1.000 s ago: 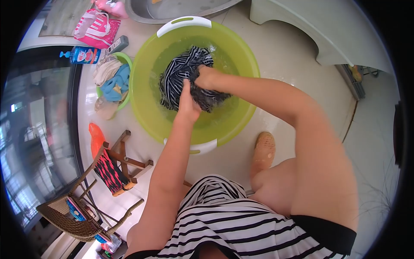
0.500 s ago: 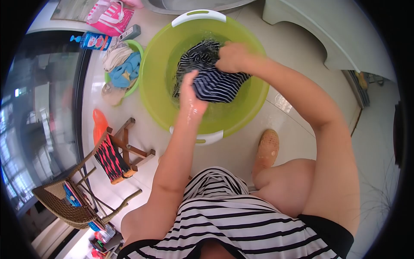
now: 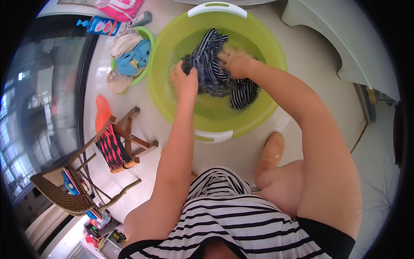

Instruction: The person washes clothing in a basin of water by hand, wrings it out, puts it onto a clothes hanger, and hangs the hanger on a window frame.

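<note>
A wet dark garment with white stripes (image 3: 211,71) lies bunched in the water of a large green tub (image 3: 161,97), and one end spreads toward the lower right. On its left side, my left hand (image 3: 185,81) is closed around a dark fold, thumb and fingers on either side of the cloth. My right hand (image 3: 237,64) is at the garment's right side, fingers curled into the fabric and slightly blurred. Both hands are inside the tub, near the water surface.
Left of the tub stands a small green basin (image 3: 148,69) of clothes, with a blue bottle (image 3: 103,26) and pink bag (image 3: 123,9) behind. A folding stool (image 3: 114,149) and wicker chair (image 3: 62,190) are at left. A white curved structure (image 3: 332,32) stands at right.
The garment has gone from being held stretched between my hands to lying bunched lower in the water. My left hand has shifted to its left edge. The view has shifted slightly.
</note>
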`<act>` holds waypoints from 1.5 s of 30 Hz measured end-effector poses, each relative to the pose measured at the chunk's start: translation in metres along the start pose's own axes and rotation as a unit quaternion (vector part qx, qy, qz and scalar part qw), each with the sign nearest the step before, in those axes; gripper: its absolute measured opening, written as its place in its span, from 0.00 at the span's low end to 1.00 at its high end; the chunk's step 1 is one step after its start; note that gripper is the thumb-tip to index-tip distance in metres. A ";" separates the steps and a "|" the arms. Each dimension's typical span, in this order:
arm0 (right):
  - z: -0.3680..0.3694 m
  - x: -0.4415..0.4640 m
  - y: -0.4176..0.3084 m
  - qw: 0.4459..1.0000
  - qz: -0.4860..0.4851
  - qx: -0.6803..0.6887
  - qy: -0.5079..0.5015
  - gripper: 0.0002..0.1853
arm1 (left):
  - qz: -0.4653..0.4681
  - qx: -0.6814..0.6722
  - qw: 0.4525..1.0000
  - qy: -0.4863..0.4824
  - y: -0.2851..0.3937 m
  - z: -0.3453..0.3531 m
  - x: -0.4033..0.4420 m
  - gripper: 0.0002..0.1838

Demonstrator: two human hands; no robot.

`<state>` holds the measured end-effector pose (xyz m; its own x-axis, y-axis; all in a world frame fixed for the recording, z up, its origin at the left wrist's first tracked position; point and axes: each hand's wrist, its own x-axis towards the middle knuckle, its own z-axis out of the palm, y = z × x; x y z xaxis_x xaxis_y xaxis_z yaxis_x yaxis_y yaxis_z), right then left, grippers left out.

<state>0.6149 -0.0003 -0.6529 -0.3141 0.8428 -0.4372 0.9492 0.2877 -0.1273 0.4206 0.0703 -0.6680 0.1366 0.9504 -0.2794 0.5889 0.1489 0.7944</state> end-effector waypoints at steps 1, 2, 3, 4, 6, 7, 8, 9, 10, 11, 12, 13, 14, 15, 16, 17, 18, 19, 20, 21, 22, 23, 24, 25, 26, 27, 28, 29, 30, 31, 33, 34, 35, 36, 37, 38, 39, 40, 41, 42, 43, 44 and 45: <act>0.001 0.005 -0.007 0.975 0.165 0.147 0.017 0.34 | -0.103 -0.103 0.987 -0.064 -0.004 0.005 0.003 0.40; 0.001 0.011 -0.013 0.901 0.322 0.288 0.032 0.35 | -0.201 -0.204 0.950 -0.127 0.009 0.008 -0.004 0.50; 0.001 0.016 -0.019 0.850 0.402 0.336 0.050 0.43 | -0.271 -0.260 0.915 -0.146 0.020 0.013 -0.016 0.55; 0.000 0.015 -0.024 0.852 0.398 0.335 0.051 0.43 | -0.294 -0.264 0.912 -0.108 0.026 0.024 -0.025 0.52; -0.001 0.000 -0.034 0.662 0.366 0.643 0.120 0.49 | -0.255 -0.375 0.870 -0.193 0.015 0.031 -0.025 0.47; -0.024 -0.020 -0.047 0.681 0.335 0.642 0.104 0.50 | -0.240 -0.426 0.840 -0.237 0.014 0.031 -0.025 0.46; -0.033 -0.028 -0.055 0.719 0.301 0.620 0.092 0.50 | -0.229 -0.474 0.803 -0.280 0.027 0.024 -0.032 0.44; -0.049 -0.040 -0.072 0.793 0.252 0.541 0.119 0.42 | -0.282 -0.456 0.800 -0.269 0.043 0.012 -0.038 0.42; -0.071 -0.061 -0.088 0.826 0.151 0.530 0.123 0.31 | -0.335 -0.435 0.799 -0.244 0.047 0.009 -0.035 0.43; -0.065 -0.066 -0.105 0.850 0.065 0.484 0.196 0.24 | -0.275 -0.506 0.753 -0.317 0.047 0.008 -0.037 0.43; -0.068 -0.074 -0.123 0.885 0.024 0.416 0.209 0.21 | -0.210 -0.569 0.695 -0.385 0.047 0.008 -0.037 0.43; -0.089 -0.090 -0.133 0.899 -0.028 0.395 0.186 0.19 | -0.188 -0.582 0.685 -0.396 0.041 0.011 -0.032 0.44; -0.090 -0.091 -0.135 0.900 -0.025 0.393 0.188 0.19 | -0.192 -0.610 0.671 -0.374 0.060 0.002 -0.055 0.37; -0.088 -0.090 -0.137 0.906 -0.061 0.375 0.187 0.20 | -0.191 -0.610 0.671 -0.376 0.059 0.003 -0.053 0.37; -0.084 -0.087 -0.140 0.911 -0.096 0.356 0.186 0.21 | -0.178 -0.609 0.689 -0.351 0.053 0.005 -0.048 0.34; -0.078 -0.078 -0.132 0.909 -0.063 0.342 0.228 0.23 | -0.166 -0.606 0.706 -0.326 0.043 0.007 -0.042 0.32; -0.071 -0.070 -0.120 0.917 0.008 0.343 0.206 0.28 | -0.153 -0.602 0.723 -0.302 0.034 0.009 -0.034 0.30; -0.068 -0.067 -0.101 0.913 0.043 0.349 0.207 0.30 | -0.138 -0.599 0.738 -0.278 0.025 0.012 -0.025 0.28; -0.066 -0.069 -0.082 0.909 0.080 0.354 0.206 0.31 | -0.125 -0.595 0.752 -0.255 0.022 0.014 -0.019 0.25; -0.062 -0.070 -0.071 0.913 0.129 0.331 0.201 0.31 | -0.112 -0.593 0.763 -0.231 0.017 0.017 -0.014 0.23; -0.057 -0.073 -0.061 0.915 0.176 0.307 0.191 0.31 | -0.150 -0.574 0.793 -0.139 0.046 0.005 -0.028 0.16; -0.048 -0.074 -0.045 0.912 0.207 0.319 0.151 0.30 | -0.047 -0.546 0.834 -0.060 0.053 0.007 -0.030 0.15; -0.039 -0.073 -0.029 0.907 0.235 0.330 0.111 0.30 | 0.057 -0.506 0.861 0.022 0.055 0.009 -0.029 0.15; -0.041 -0.072 -0.020 0.913 0.285 0.289 0.032 0.29 | 0.055 -0.506 0.861 0.025 0.053 0.007 -0.027 0.15; -0.040 -0.068 -0.022 0.914 0.282 0.290 0.030 0.29 | 0.016 -0.488 0.872 0.030 0.050 0.004 -0.023 0.16; -0.038 -0.063 -0.026 0.949 0.276 0.148 0.023 0.30 | -0.023 -0.470 0.882 0.034 0.047 0.000 -0.019 0.16; -0.037 -0.060 -0.029 0.964 0.265 0.003 0.016 0.30 | -0.024 -0.468 0.882 0.036 0.034 0.002 -0.009 0.16; -0.025 -0.053 -0.031 0.964 0.214 -0.139 0.080 0.32 | -0.083 -0.501 0.860 -0.041 0.014 0.006 0.007 0.15; -0.016 -0.044 -0.038 0.964 0.211 -0.140 0.083 0.32 | -0.140 -0.529 0.829 -0.116 0.003 0.008 0.018 0.15; -0.008 -0.035 -0.046 0.976 0.186 -0.086 0.068 0.33 | -0.185 -0.541 0.809 -0.138 0.007 0.010 0.015 0.14; 0.027 -0.010 -0.050 0.984 0.114 -0.049 0.124 0.31 | -0.237 -0.549 0.785 -0.161 0.019 0.006 0.005 0.15; 0.020 -0.007 -0.037 0.984 0.108 -0.049 0.131 0.31 | -0.259 -0.545 0.784 -0.148 0.020 0.006 0.005 0.15; 0.005 -0.005 -0.019 0.995 0.061 0.053 0.057 0.30 | -0.245 -0.542 0.791 -0.143 0.008 0.010 0.011 0.16; -0.005 -0.003 -0.006 0.988 0.014 0.154 -0.020 0.29 | -0.232 -0.538 0.798 -0.139 -0.004 0.015 0.017 0.18; -0.010 -0.003 -0.002 0.992 0.055 0.096 0.058 0.28 | -0.208 -0.520 0.820 -0.117 0.004 0.014 0.010 0.26; -0.012 -0.001 -0.004 0.992 0.053 0.094 0.060 0.28 | -0.206 -0.522 0.820 -0.115 0.006 0.016 0.009 0.26; -0.015 0.000 -0.008 0.968 0.177 0.162 0.078 0.29 | -0.268 -0.451 0.850 -0.049 0.009 0.018 0.008 0.30; -0.018 0.000 -0.009 0.923 0.297 0.226 0.096 0.29 | -0.328 -0.375 0.867 0.018 0.010 0.019 0.007 0.34; -0.009 0.009 -0.010 0.868 0.364 0.326 0.090 0.35 | -0.344 -0.411 0.842 -0.063 0.014 0.017 0.001 0.42; 0.001 0.015 -0.013 0.868 0.365 0.323 0.091 0.35 | -0.343 -0.413 0.841 -0.064 0.017 0.016 -0.004 0.42; -0.002 0.016 -0.021 0.816 0.391 0.417 0.086 0.38 | -0.317 -0.470 0.803 -0.184 0.022 0.015 -0.010 0.43; -0.006 0.016 -0.026 0.753 0.414 0.506 0.079 0.42 | -0.284 -0.516 0.750 -0.302 0.027 0.015 -0.016 0.45; -0.007 0.012 -0.036 0.741 0.404 0.528 0.093 0.48 | -0.272 -0.494 0.775 -0.285 0.033 0.018 -0.024 0.45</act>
<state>0.5773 0.0024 -0.6472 0.4602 0.6230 -0.6325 0.2835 -0.7783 -0.5602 0.4506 0.0475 -0.6450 0.5779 0.4404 -0.6871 -0.1761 0.8894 0.4219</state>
